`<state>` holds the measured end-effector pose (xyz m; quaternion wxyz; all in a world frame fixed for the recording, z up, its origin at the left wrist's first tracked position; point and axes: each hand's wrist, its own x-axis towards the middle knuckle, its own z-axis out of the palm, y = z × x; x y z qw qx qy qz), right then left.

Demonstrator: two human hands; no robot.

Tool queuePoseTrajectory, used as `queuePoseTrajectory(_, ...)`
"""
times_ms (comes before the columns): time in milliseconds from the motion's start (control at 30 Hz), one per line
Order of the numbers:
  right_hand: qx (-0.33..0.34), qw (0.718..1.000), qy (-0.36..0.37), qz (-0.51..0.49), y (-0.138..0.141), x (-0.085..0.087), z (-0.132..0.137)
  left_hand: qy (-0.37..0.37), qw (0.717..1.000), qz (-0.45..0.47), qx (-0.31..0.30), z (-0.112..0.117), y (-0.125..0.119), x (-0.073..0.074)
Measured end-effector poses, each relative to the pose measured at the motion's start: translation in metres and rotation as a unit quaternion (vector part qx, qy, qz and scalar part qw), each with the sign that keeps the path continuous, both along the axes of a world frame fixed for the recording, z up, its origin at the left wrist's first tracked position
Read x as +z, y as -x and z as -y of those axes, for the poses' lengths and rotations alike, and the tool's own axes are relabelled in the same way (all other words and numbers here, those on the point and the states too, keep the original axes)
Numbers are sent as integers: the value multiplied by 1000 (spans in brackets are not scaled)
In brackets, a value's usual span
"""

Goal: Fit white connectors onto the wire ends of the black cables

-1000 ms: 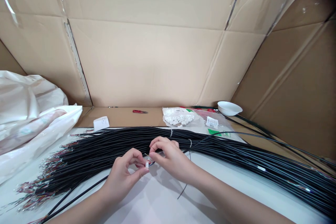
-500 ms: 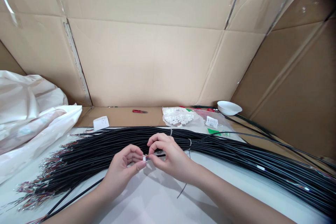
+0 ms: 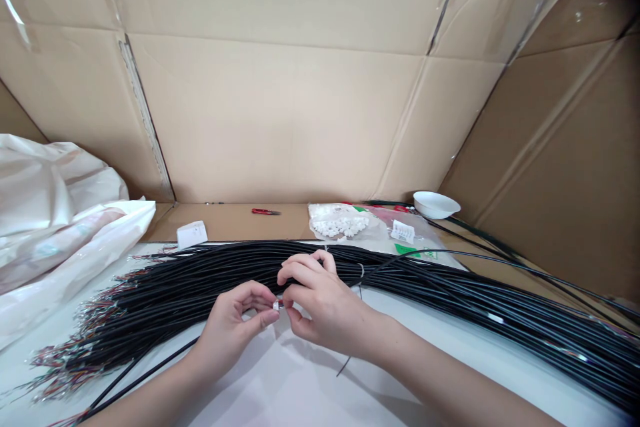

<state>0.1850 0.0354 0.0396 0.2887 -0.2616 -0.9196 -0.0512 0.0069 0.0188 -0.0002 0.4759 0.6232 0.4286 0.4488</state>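
Between the thumb and fingers of my left hand [image 3: 239,315] I am holding a small white plug [image 3: 276,305], which is sitting above the pale table [image 3: 295,390], in front of the black cables [image 3: 215,273]. With my right hand [image 3: 327,307] I am pinching the wires [image 3: 281,304] narrowly, just beside the plug; my fingers are hiding how many I am gripping, so I cannot tell. I am guessing the main risk is lying there: working half blind, I could be bending or crossing 1 wire, or tugging it loose by pulling at a slant. Being so small, the plug could be twisting out of my left fingertips. With the cables lying right behind my knuckles, 1 could be snagging my right hand
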Motion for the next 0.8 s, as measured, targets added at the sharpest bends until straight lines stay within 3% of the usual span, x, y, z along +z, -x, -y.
queuePoseTrajectory(600, -8, 999, -32, 35, 1, -4, 1, -78, 993, -92, 7, 0, 2, -1)
queuePoseTrajectory(800, -14, 999, -49, 13, 4, -14, 1, -86, 992, -87, 9, 2, 2, -1)
